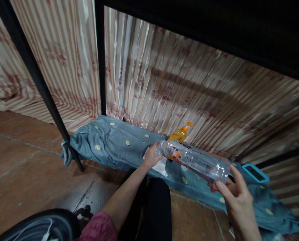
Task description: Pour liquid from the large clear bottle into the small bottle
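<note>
A large clear plastic bottle (197, 162) with printed orange and black markings lies nearly level between my two hands, with its neck to the left. My left hand (151, 156) is closed at the neck, its fingers partly hidden behind the clear plastic. At the other end my right hand (239, 195) grips the base between thumb and fingers. Just behind the bottle stands an orange pump bottle (178, 134), its lower part covered from view. White paper or cloth (161, 167) lies under the left end of the bottle.
A low shelf with a grey-blue patterned cloth (114, 140) runs across in front of me. A blue-framed device (255, 173) rests at its right. Dark metal posts (100, 67) rise before a striped curtain (179, 73). A round black object (39, 226) stands at lower left.
</note>
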Tool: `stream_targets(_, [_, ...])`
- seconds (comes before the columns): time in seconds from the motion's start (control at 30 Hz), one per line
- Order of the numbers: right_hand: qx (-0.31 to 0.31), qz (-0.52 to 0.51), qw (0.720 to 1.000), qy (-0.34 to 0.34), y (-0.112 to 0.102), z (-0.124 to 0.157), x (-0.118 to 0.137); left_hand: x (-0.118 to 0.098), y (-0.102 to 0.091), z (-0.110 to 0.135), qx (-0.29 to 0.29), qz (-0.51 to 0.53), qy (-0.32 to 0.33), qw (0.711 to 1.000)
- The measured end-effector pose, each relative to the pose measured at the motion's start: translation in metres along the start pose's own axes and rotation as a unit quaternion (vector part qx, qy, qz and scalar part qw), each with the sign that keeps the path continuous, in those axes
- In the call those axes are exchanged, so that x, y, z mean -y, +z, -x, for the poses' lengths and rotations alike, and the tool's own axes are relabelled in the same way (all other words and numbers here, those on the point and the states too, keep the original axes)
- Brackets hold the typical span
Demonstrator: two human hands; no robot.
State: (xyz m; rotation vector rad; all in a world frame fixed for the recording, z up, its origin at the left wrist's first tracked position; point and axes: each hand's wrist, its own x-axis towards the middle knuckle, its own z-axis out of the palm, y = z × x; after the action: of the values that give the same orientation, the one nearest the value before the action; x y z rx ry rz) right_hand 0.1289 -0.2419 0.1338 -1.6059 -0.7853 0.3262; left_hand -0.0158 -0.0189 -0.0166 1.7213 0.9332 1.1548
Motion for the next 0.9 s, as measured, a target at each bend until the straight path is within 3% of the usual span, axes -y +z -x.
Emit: stream_targets(0.9, [0.016, -0.003, 1.000, -0.022, -0.002, -0.004, -0.003, 0.001, 0.002, 0.001, 0.000, 0.027, 0.009, 1.000])
